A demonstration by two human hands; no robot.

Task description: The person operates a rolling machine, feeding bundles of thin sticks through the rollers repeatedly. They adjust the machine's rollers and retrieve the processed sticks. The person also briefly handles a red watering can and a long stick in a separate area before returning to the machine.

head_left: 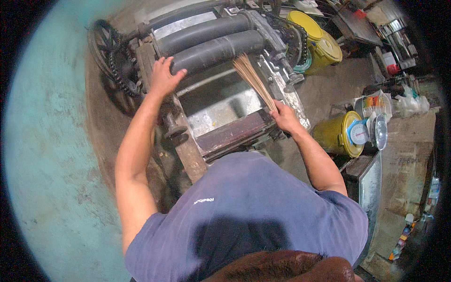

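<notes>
Two dark rollers lie across the machine ahead of me, and a bundle of thin tan sticks (255, 81) reaches up to the near roller (211, 55). My right hand (285, 117) grips the lower end of that bundle at the machine's right side; its splayed tips touch or nearly touch the roller's right part. At the left end of the same roller, my left hand (166, 76) rests with thumb and fingers apart, holding nothing. Behind it is the far roller (204, 34). Below both, a pale metal tray (211, 115) slopes toward a reddish-brown bar (235, 131).
A spoked wheel (105, 40) with a chain stands left of the rollers, and another chain (300, 44) runs at their right end. Yellow buckets (326, 50) stand beyond it. Nearer on the right are another yellow bucket (331, 134) and a dial scale (360, 133).
</notes>
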